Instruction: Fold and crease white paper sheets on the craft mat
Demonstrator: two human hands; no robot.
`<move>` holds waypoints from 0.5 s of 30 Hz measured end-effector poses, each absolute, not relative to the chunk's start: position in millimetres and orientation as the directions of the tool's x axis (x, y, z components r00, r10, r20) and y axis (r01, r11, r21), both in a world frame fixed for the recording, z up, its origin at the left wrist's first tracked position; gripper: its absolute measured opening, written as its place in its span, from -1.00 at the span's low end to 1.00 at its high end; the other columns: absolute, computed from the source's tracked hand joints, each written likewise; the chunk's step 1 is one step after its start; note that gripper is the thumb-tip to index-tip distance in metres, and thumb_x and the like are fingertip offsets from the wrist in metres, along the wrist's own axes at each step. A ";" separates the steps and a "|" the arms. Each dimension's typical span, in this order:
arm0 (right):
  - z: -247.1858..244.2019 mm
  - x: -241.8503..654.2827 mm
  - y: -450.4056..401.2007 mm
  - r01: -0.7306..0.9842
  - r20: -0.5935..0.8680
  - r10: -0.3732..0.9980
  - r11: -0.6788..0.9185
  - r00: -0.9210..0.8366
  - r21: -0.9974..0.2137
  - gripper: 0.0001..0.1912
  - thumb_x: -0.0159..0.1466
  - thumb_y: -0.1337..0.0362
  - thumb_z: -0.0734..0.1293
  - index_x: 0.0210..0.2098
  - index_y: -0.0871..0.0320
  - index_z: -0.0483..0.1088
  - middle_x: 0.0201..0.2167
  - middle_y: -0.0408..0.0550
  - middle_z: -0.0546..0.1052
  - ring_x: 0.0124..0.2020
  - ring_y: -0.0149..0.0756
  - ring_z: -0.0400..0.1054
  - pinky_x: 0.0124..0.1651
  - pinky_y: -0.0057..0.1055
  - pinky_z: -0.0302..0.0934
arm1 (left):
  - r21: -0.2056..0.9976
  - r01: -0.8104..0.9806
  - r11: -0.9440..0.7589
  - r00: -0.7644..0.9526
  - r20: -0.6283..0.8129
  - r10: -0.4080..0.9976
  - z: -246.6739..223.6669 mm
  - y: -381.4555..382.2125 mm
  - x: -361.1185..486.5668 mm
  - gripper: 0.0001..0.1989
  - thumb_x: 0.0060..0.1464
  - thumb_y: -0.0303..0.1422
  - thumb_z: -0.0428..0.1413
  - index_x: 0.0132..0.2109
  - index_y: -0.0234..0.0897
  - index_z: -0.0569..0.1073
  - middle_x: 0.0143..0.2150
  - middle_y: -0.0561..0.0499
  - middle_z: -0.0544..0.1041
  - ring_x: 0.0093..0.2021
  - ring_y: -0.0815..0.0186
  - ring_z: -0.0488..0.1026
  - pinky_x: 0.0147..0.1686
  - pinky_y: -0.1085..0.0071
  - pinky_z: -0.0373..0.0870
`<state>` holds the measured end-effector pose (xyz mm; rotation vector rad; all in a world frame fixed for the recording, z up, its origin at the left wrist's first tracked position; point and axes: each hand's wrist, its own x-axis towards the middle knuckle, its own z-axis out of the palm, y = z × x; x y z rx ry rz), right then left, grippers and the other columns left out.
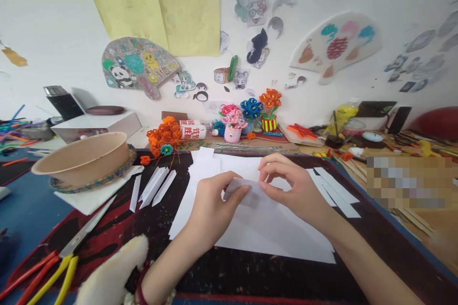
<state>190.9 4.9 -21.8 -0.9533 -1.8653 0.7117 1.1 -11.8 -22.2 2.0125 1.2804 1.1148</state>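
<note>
Bright, soft light, blurry edges

A low way runs over the white sheets (272,233) to the paper (253,189) between left hand (211,205) and right hand (298,190); scissors (84,233), folded strips (153,188) and a tan bowl (107,164) obstruct the left, potted flowers (232,118) the back.

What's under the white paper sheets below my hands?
The dark mat shows around the edges of the white sheets, so they appear to rest on it. Whatever lies beneath their middle is covered and can't be seen.
</note>
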 end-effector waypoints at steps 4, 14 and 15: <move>-22.4 191.8 6.0 0.319 0.464 0.838 0.540 -0.287 -0.779 -0.89 0.16 0.41 0.34 -0.43 0.07 0.39 -0.25 -0.13 0.37 -0.20 -0.32 0.30 -0.21 -0.39 0.25 | 0.739 0.503 -0.449 0.202 0.405 0.892 -20.9 -11.7 -0.3 -0.80 0.13 -0.36 0.11 -0.46 -0.31 0.42 -0.56 0.14 0.35 -0.51 0.44 0.24 -0.46 0.51 0.15; -19.6 196.7 7.1 0.334 0.464 0.849 0.526 -0.253 -0.782 -0.91 0.16 0.39 0.34 -0.45 0.09 0.39 -0.26 -0.11 0.38 -0.22 -0.31 0.31 -0.24 -0.38 0.27 | 0.714 0.513 -0.477 0.179 0.454 0.873 -19.1 -9.8 -5.1 -0.82 0.14 -0.33 0.10 -0.41 -0.31 0.46 -0.52 0.10 0.41 -0.48 0.42 0.28 -0.44 0.49 0.17; -19.5 196.8 7.3 0.336 0.467 0.848 0.529 -0.251 -0.780 -0.91 0.16 0.39 0.34 -0.45 0.09 0.39 -0.26 -0.11 0.38 -0.22 -0.31 0.32 -0.24 -0.38 0.27 | 0.715 0.510 -0.478 0.176 0.457 0.872 -18.9 -9.7 -5.5 -0.82 0.14 -0.33 0.10 -0.41 -0.31 0.46 -0.51 0.10 0.41 -0.47 0.42 0.28 -0.43 0.49 0.18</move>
